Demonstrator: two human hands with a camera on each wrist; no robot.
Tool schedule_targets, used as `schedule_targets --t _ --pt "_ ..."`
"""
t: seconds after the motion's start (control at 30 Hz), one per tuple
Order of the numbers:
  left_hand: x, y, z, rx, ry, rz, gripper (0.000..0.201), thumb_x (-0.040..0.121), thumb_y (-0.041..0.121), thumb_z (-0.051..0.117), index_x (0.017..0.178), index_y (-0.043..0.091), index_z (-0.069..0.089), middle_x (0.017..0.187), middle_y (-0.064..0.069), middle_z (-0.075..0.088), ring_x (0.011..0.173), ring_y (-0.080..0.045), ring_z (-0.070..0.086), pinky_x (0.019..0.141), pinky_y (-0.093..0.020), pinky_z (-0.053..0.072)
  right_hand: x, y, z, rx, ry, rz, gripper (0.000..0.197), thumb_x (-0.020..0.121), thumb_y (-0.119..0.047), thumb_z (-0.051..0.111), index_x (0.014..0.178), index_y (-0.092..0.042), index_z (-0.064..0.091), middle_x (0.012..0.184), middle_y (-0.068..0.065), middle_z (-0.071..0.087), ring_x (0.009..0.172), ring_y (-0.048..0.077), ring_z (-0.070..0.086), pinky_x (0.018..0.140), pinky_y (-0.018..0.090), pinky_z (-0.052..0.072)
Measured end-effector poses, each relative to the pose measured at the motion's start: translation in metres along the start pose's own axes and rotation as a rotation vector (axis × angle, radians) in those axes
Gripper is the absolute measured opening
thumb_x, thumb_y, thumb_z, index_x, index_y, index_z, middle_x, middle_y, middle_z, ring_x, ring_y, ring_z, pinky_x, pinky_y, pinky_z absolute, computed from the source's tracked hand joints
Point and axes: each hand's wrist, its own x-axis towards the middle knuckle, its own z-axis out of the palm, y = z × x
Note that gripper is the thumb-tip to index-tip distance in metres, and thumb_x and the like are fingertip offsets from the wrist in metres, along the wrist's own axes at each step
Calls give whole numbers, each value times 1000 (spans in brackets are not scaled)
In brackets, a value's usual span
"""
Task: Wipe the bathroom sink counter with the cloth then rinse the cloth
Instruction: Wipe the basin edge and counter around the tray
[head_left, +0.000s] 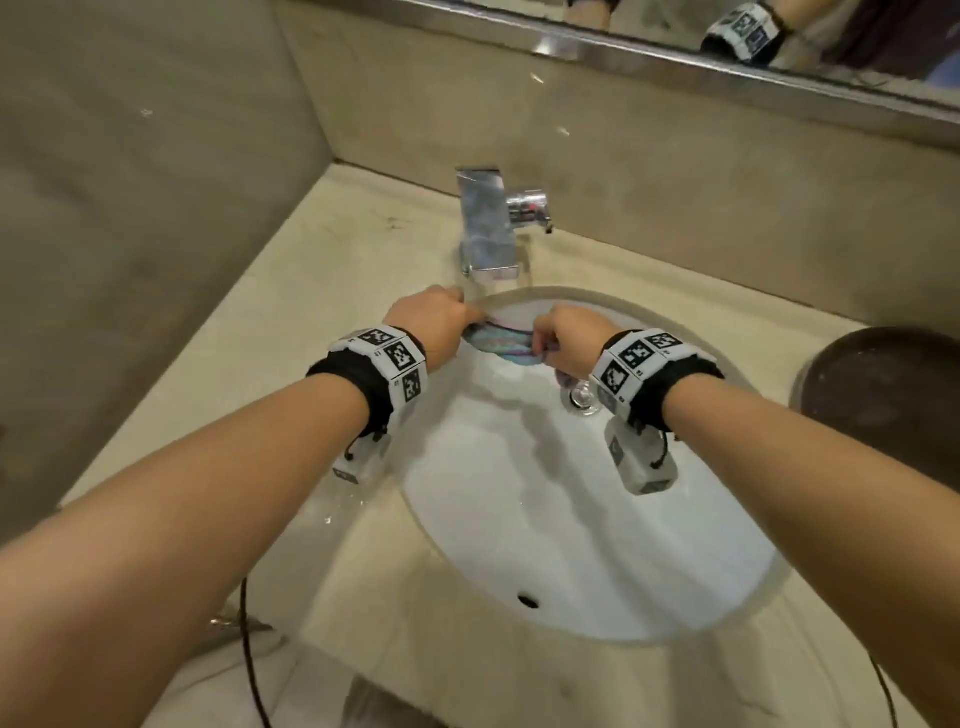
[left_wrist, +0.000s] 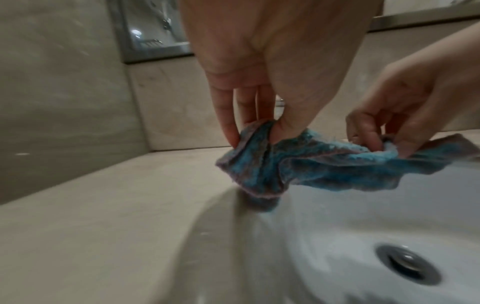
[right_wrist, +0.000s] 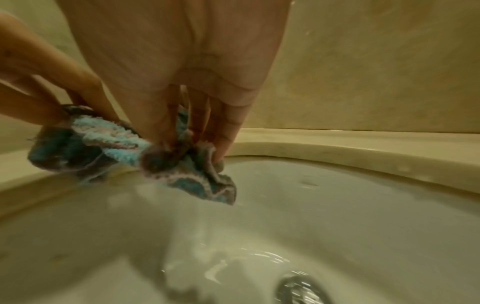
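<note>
A blue and grey fluffy cloth (head_left: 501, 344) (left_wrist: 298, 164) (right_wrist: 124, 148) hangs stretched between my two hands over the far side of the white sink basin (head_left: 545, 519), just below the chrome tap (head_left: 488, 223). My left hand (head_left: 434, 325) (left_wrist: 257, 127) pinches the cloth's left end between thumb and fingers. The cloth's right end is pinched by my right hand (head_left: 563, 338) (right_wrist: 187, 139). The cloth looks wet and bunched. The beige stone counter (head_left: 322, 291) surrounds the basin.
The drain (head_left: 584, 397) (left_wrist: 407, 263) (right_wrist: 298, 288) lies below my right wrist, with water pooling around it. An overflow hole (head_left: 528, 601) is at the basin's near side. A dark round object (head_left: 883, 400) sits on the counter at right. Walls close in at left and behind; a mirror (head_left: 779, 31) hangs above.
</note>
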Motion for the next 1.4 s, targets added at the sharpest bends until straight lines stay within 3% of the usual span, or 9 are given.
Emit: schedule_targets --t 0.17,0.27,0.43,0.53,0.7,0.9,1.0,1.13,1.4 --pt "-39 -79 -21 -6 98 -145 39 86 13 55 124 21 57 116 -13 53 111 -32 49 75 -38 45 22 -83 -9 15 2 -158 19 84 -1 52 84 -20 54 63 2 57 65 24 60 77 32 56" --pt "-52 -118 -29 -33 229 -183 36 88 10 51 121 20 61 115 -13 53 112 -31 48 76 -40 45 32 -121 -13 -39 53 -268 12 84 -7 57 90 -17 60 95 9 61 78 28 62 81 39 54" --pt "-69 -157 -30 -21 348 -174 31 84 5 56 113 11 64 107 -19 57 98 -37 54 64 -42 46 49 -158 -23 -93 326 -325 23 87 -5 49 107 -6 58 117 14 51 107 30 49 79 33 39" --pt "-74 -173 -13 39 278 -56 31 72 5 65 103 9 67 93 -19 64 79 -39 62 58 -41 48 61 -157 -14 -173 341 -295 25 87 -3 47 110 -10 51 115 12 53 106 30 49 75 33 36" --pt "-77 -171 12 -55 47 -128 34 94 36 42 124 21 45 117 -6 61 103 -30 61 74 -34 45 77 -143 17 -169 56 -165 48 92 -41 50 135 -21 37 121 10 59 107 31 59 89 41 48" --pt "-59 -169 40 -84 -13 -103 39 96 37 41 128 18 51 132 -8 53 120 -29 49 91 -39 44 88 -149 39 -251 69 -272 38 96 -24 42 132 -16 50 126 12 55 116 33 52 92 41 47" --pt "-52 -161 58 -105 -32 -137 55 97 37 40 147 19 26 154 -4 26 139 -27 25 107 -40 34 93 -142 58 -314 63 -275 51 96 -24 44 144 -9 34 148 18 33 135 33 36 103 45 41" --pt "-21 -167 51 -168 -60 -168 56 99 36 35 150 23 15 159 -2 10 144 -29 12 114 -43 25 108 -131 52 -343 0 -117 63 101 -30 32 151 -11 0 159 15 -4 149 26 0 121 37 10" --pt "50 -192 33 -143 -184 -120 59 100 34 30 151 23 2 160 -2 -6 147 -31 2 119 -47 16 158 -119 37 -331 58 49 72 97 -50 27 151 -20 -9 159 7 -15 148 22 -8 120 37 1"
